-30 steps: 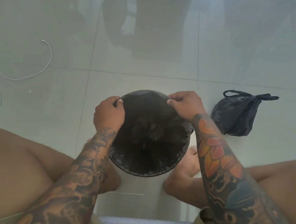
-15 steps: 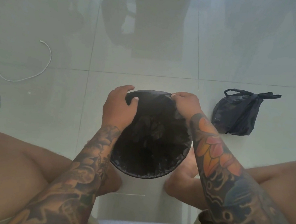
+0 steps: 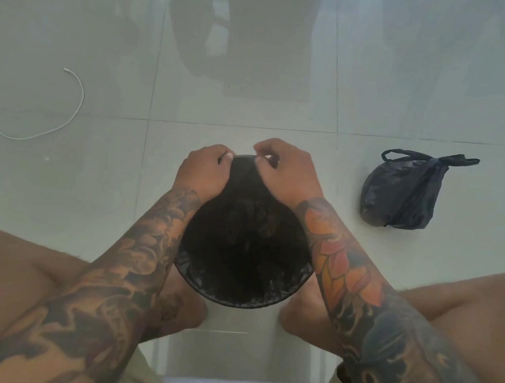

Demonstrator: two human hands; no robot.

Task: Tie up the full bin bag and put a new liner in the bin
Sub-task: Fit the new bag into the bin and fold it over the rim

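Tiled floor [image 3: 83, 201]; left hand [image 3: 204, 170], right hand [image 3: 286, 171] fingers pinching liner [image 3: 244, 171] at bin [image 3: 230, 297] far rim.

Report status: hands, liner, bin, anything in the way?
Left hand and right hand both pinch the liner at the bin far rim. Tied bag lies apart on floor. Nothing in the way.

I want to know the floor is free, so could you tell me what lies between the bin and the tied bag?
Head view: only bare floor tile between the bin and the tied bag.
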